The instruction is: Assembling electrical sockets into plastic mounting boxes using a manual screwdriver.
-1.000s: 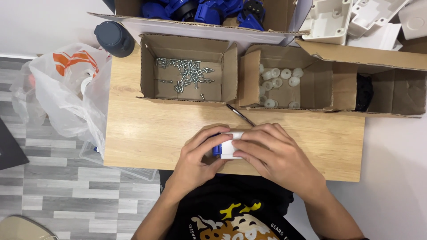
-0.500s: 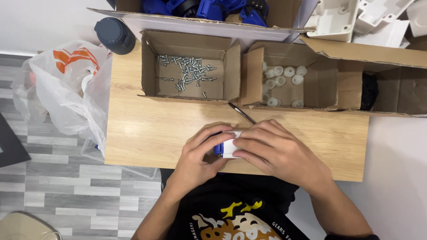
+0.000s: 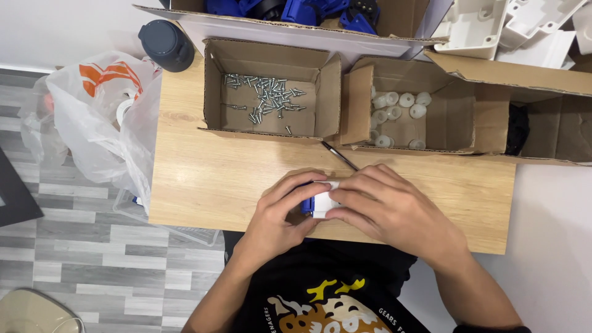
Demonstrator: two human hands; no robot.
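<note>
1. The small blue-and-white plastic part (image 3: 320, 202) sits near the front edge of the wooden worktop (image 3: 203, 179), at about 6 o'clock from the two open boxes, pinched between both hands.
2. The left hand (image 3: 285, 213) curls its fingers (image 3: 302, 185) over the blue side; the right hand (image 3: 385, 206) lays its fingers (image 3: 351, 194) across the white side. Both sets are closed narrow around the part.
3. Judging by its look, the part is light, rigid moulded plastic, smooth enough to slip; gripping it by its flat outer faces, as both hands do, seems safest.
4. At 11 o'clock from the hands, a cardboard box (image 3: 213, 92) holds a loose scatter of silver screws (image 3: 265, 98).
5. At 1 o'clock, a second cardboard box (image 3: 456, 123) holds small white round caps (image 3: 398, 108).
6. A thin dark tool (image 3: 339, 155), what kind I cannot tell, lies between the boxes and the hands.
7. At 12 o'clock, a larger box (image 3: 394, 18) holds blue plastic pieces (image 3: 296, 9); white housings (image 3: 493, 24) lie at 2 o'clock.
8. A white plastic bag (image 3: 92, 123) hangs at 9 o'clock, beside a dark cylinder (image 3: 165, 44).
</note>
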